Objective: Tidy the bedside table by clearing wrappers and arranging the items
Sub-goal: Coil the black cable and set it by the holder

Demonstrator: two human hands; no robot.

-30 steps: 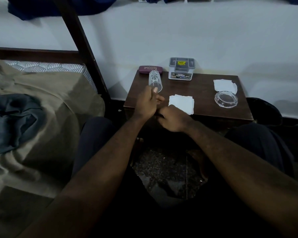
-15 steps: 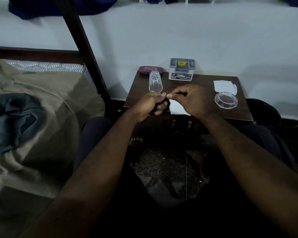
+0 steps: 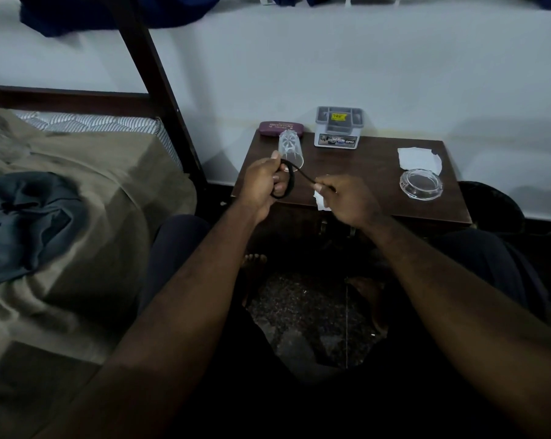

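Nearest to us, our two forearms reach out over our dark-clad knees and the speckled floor. Our left hand is curled shut around a looped black cord, thumb pressed on top of the loop. Our right hand pinches the cord's other end between thumb and forefinger, so the cord runs taut between the two hands, above the front edge of the bench. Under the right hand a white paper lies on the bench, mostly hidden. Just beyond the left hand stands an upturned clear glass. Well to the right sits a clear glass ashtray, touching a crumpled white wrapper behind it. At the back edge, by the wall, lie a maroon spectacle case and a grey box with a yellow sticker. The bed lies to our left.
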